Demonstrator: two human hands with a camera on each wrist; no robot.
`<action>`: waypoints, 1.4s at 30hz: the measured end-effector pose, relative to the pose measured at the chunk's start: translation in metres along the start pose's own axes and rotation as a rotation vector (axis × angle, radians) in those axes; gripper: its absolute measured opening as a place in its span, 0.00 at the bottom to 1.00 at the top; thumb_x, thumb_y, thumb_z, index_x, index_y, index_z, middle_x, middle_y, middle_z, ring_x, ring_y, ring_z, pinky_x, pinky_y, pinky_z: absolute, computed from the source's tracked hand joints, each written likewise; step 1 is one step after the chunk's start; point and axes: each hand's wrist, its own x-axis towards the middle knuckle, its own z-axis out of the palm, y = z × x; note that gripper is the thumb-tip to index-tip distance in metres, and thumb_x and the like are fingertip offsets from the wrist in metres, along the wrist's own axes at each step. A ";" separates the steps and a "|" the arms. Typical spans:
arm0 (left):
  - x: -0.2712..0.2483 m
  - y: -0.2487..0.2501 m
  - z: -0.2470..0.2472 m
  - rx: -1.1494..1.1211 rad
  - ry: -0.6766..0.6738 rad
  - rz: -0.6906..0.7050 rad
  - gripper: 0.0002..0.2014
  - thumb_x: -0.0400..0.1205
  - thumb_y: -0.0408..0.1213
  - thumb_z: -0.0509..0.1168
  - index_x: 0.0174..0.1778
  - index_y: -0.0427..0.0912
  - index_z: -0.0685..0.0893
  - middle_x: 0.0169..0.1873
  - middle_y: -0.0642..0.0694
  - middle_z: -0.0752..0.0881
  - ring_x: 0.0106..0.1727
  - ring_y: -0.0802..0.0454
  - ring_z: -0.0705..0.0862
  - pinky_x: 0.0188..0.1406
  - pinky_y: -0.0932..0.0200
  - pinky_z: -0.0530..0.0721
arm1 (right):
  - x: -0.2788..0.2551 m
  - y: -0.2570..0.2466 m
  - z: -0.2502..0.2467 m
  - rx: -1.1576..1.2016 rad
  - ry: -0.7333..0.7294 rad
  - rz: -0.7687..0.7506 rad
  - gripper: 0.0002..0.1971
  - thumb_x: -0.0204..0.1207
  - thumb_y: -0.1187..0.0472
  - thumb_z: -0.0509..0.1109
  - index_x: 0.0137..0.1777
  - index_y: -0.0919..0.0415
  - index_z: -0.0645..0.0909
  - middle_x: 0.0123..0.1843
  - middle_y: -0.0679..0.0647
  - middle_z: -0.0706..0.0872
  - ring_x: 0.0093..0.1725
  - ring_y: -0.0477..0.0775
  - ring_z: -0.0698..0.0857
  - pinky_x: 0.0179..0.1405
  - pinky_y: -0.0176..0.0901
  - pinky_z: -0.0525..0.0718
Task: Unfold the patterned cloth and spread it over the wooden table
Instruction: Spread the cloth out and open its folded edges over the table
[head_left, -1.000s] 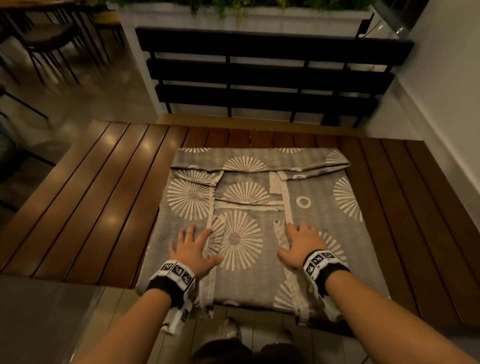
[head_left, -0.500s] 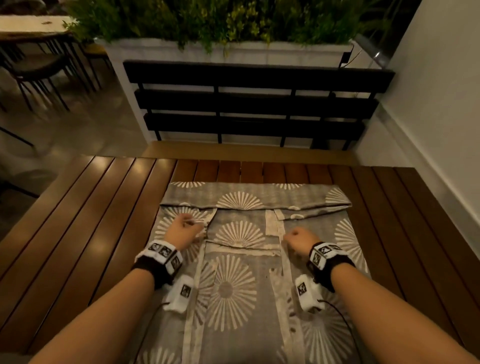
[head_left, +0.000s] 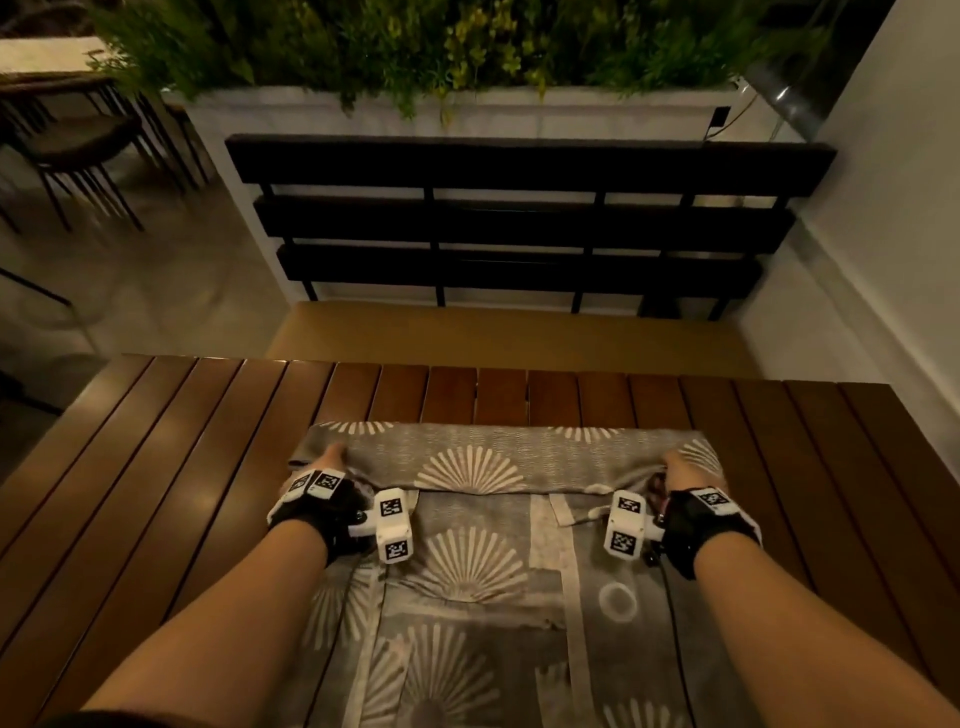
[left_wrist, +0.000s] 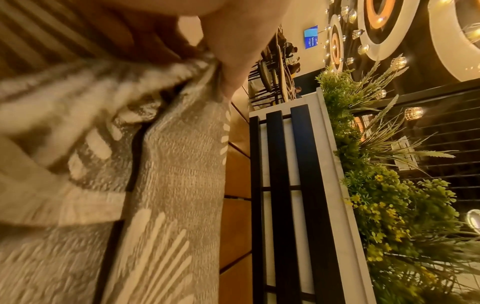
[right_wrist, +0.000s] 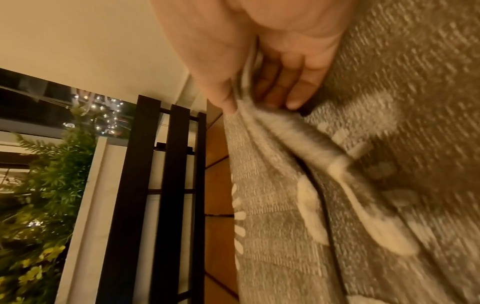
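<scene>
Both forearms reach forward over the wooden table (head_left: 171, 467), palms down, wrists level with one another. The left hand (head_left: 326, 457) pinches the left end of the folded far flap of the patterned cloth (head_left: 470, 566); in the left wrist view the thumb and curled fingers (left_wrist: 145, 41) gather bunched fabric between them. The right hand (head_left: 685, 470) pinches the right end of the same flap, thumb against curled fingers (right_wrist: 298, 86), with cloth creased in the grip. The patterned cloth, grey with pale sunburst and ring motifs and pale bands, lies partly folded along the middle of the tabletop, running from the near edge toward the far edge and stopping short of it; bare slats show on either side and beyond. Each wrist carries a black strap (head_left: 317, 512) and a white camera block (head_left: 394, 525) bearing square black-and-white coded markers; no lettering on them can be read. Beyond the far edge stands a black slatted bench (head_left: 519, 218) against a white planter (head_left: 519, 111) of green and yellow foliage. Dark chairs (head_left: 83, 145) stand at the far left. A blue wall sign (left_wrist: 311, 37) appears in the left wrist view, its text illegible.
</scene>
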 end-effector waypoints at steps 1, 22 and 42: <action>-0.007 0.007 -0.002 -0.152 -0.029 -0.043 0.21 0.75 0.53 0.62 0.58 0.45 0.81 0.46 0.34 0.86 0.45 0.37 0.85 0.47 0.46 0.84 | 0.001 0.000 0.007 0.070 -0.058 0.024 0.22 0.73 0.46 0.73 0.55 0.64 0.79 0.45 0.55 0.83 0.41 0.53 0.83 0.40 0.53 0.83; 0.025 0.034 0.017 -0.043 -0.243 0.497 0.20 0.81 0.43 0.67 0.70 0.56 0.78 0.76 0.43 0.73 0.71 0.45 0.76 0.73 0.45 0.74 | 0.016 -0.002 0.014 -1.079 -0.411 -0.872 0.23 0.80 0.52 0.67 0.75 0.49 0.73 0.84 0.50 0.61 0.82 0.56 0.61 0.79 0.53 0.60; -0.130 -0.040 0.107 0.584 -0.171 0.727 0.44 0.67 0.74 0.61 0.78 0.57 0.63 0.82 0.43 0.58 0.82 0.40 0.57 0.76 0.37 0.66 | -0.078 0.072 -0.009 -1.653 -0.410 -1.063 0.35 0.73 0.40 0.67 0.78 0.48 0.63 0.68 0.55 0.73 0.65 0.57 0.76 0.61 0.53 0.80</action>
